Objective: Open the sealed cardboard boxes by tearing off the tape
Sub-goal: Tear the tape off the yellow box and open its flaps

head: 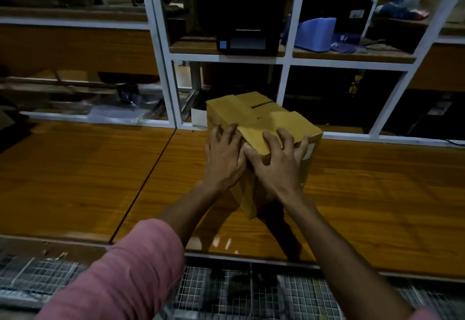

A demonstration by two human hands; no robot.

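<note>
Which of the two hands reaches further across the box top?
The right hand: its fingers spread over the near right part of the cardboard box top and round the corner. The left hand only claws at the near left edge.

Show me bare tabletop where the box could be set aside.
Bare wood lies left of the brown cardboard box, across the seam in the orange wooden table, and right of it towards the white shelf frame. It is crowded at the box's near edge, where the left hand and right hand sit.
</note>
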